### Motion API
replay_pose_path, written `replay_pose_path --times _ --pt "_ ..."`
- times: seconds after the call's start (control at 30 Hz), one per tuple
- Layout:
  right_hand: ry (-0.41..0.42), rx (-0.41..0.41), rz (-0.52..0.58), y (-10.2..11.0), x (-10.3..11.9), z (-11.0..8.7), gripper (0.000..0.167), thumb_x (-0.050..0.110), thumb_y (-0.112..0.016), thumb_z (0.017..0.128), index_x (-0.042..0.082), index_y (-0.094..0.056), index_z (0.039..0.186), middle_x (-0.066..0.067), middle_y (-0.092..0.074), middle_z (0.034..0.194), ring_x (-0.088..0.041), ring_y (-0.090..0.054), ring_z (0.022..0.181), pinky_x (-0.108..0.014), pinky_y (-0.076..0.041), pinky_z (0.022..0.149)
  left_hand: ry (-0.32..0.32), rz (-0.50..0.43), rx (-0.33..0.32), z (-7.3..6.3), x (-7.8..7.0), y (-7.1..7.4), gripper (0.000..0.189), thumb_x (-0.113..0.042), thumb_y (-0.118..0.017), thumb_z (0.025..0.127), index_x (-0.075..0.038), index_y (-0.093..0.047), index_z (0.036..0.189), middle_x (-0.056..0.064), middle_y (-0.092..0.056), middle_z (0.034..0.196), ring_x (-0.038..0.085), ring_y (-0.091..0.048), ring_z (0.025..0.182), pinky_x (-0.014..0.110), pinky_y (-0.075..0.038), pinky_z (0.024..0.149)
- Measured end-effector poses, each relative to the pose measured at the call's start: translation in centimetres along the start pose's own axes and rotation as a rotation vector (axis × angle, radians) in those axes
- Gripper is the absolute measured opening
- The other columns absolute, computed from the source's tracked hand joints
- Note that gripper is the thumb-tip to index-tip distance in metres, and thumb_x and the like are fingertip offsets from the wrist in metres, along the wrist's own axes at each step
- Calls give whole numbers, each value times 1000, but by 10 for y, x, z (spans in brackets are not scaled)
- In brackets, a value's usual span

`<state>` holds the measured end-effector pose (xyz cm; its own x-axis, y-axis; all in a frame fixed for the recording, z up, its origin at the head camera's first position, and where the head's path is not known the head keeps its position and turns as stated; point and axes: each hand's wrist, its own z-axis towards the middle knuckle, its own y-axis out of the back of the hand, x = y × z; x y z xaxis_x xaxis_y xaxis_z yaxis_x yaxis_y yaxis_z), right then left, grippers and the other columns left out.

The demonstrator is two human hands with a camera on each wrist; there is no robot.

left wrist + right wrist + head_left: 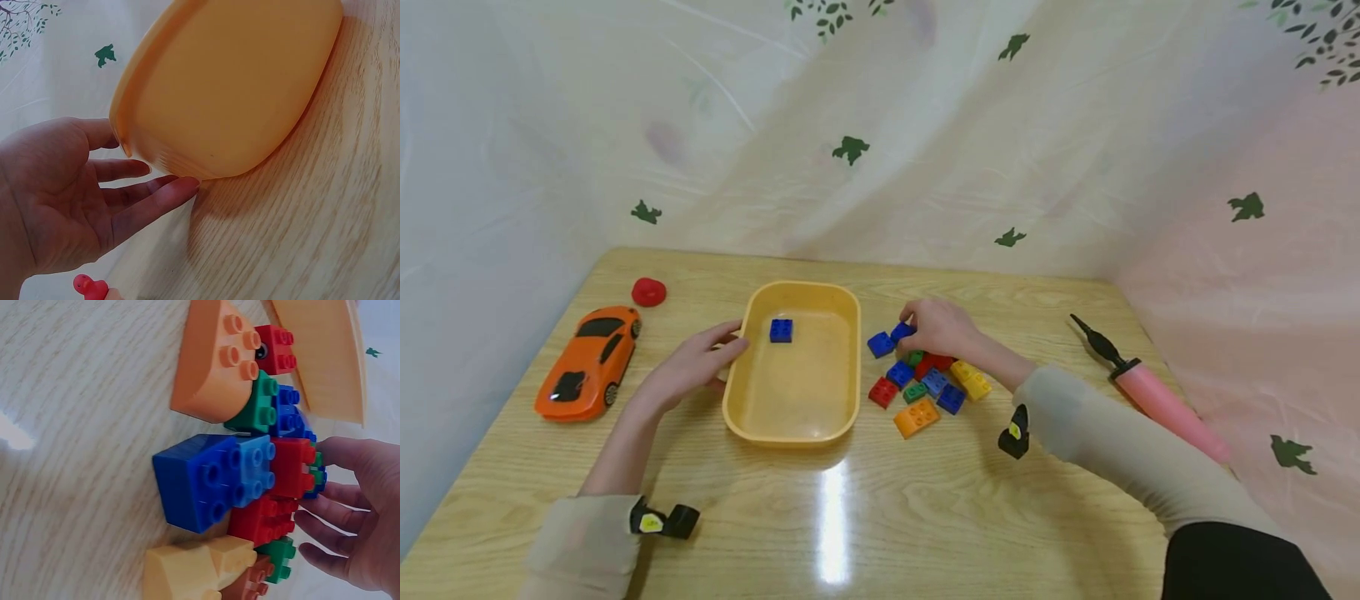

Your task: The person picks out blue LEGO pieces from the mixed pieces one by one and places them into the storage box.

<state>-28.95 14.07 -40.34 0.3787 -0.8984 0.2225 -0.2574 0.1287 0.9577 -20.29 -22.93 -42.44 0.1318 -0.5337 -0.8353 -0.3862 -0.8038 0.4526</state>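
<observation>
Steadying the yellow tray (793,396) at its left rim, we have one digit of our left hand (688,367) lapped over the edge and the other fingers along the outer wall, a little apart. Right of the tray, our right hand (942,326) reaches to the far side of the loose bricks (917,418), seemingly pinching a dark blue brick (901,332); the right wrist view partly hides the tips, so we cannot tell how firmly. Its other fingers are bent and slightly spread. Another blue brick (881,344) sits just left, and one blue piece (781,331) lies in the tray's far left part. We judge the step in hand to be picking out a single brick; the next move calls for a clean lift past its neighbours, probably leftwards over the tray's right rim.
</observation>
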Motion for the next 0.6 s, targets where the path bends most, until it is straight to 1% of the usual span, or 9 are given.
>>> replay_pose_path --times 0.13,0.23,0.33,0.47,0.6 --pt "-6 0 25 12 1 -1 45 33 -80 89 9 -71 125 -10 -75 115 -24 -70 100 -40 -61 86 -1 4 -2 1 0 0 70 -42 -42 111 -5 -16 165 31 -34 159 45 -53 134 39 -64 87" --pt "-2 -12 73 24 0 -2 43 30 -80 89 8 -71 125 -11 -75 118 -27 -70 105 -43 -61 89 -5 6 -3 1 0 -1 70 -42 -42 111 -6 -17 165 31 -35 159 45 -53 133 39 -64 87" --pt "37 -33 131 40 0 -1 43 26 -80 88 5 -71 124 -13 -75 118 -28 -69 107 -44 -60 93 -4 4 -1 2 1 -1 70 -43 -42 111 -6 -18 165 31 -35 159 45 -53 133 39 -64 87" --pt "120 -58 206 62 3 3 41 20 -81 87 3 -72 122 -15 -76 115 -29 -69 104 -44 -59 94 -1 1 2 2 2 0 71 -44 -42 111 -6 -18 165 31 -36 159 44 -54 132 39 -64 87" --pt "171 -47 247 78 12 9 39 19 -82 87 3 -72 122 -13 -76 115 -27 -70 104 -42 -60 96 -10 -5 2 1 2 0 71 -45 -42 110 -6 -18 165 31 -37 157 43 -56 130 38 -64 86"
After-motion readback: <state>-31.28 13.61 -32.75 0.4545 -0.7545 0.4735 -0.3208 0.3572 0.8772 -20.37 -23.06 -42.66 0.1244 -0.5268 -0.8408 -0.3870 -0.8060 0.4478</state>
